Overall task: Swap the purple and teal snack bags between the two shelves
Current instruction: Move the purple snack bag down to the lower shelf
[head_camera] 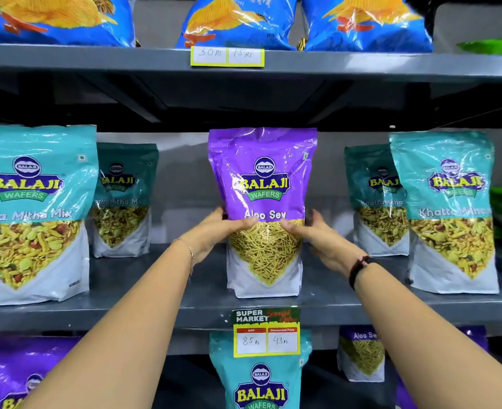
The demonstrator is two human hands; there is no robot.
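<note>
A purple Aloo Sev bag (263,184) stands upright at the middle of the middle shelf (155,308). My left hand (217,231) grips its left side and my right hand (317,234) grips its right side, thumbs on the front. Teal Khatta Mitha Mix bags flank it: one at front left (34,214), one behind it (122,199), one at front right (447,211), one behind that (376,199). On the lower shelf a teal bag (261,379) stands in the middle, with purple bags at the left (22,370) and right (360,355).
Blue chip bags (238,22) line the top shelf, with a green bag (492,45) at the far right. A yellow price tag (227,56) hangs on the top shelf edge and a supermarket price label (266,332) on the middle shelf edge. Gaps lie either side of the purple bag.
</note>
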